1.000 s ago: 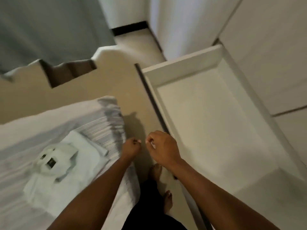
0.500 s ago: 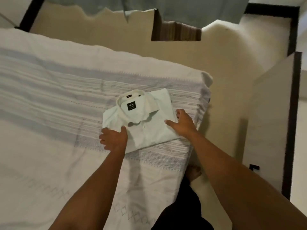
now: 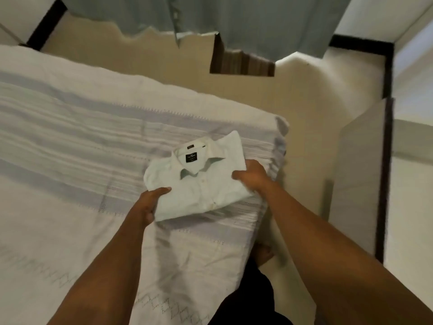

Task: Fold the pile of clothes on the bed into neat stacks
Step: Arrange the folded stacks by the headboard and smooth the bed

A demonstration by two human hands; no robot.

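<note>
1 shirt [image 3: 203, 188], 1 bed [image 3: 70, 137], 1 left hand [image 3: 147, 205], 1 right hand [image 3: 254, 175].

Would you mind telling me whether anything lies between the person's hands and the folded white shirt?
Nothing visible does. The left hand and the right hand each hold one side of the folded shirt, thumbs on top.

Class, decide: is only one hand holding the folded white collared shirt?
No: the left hand grips the folded white collared shirt at its left edge, and the right hand grips its right edge.
</note>
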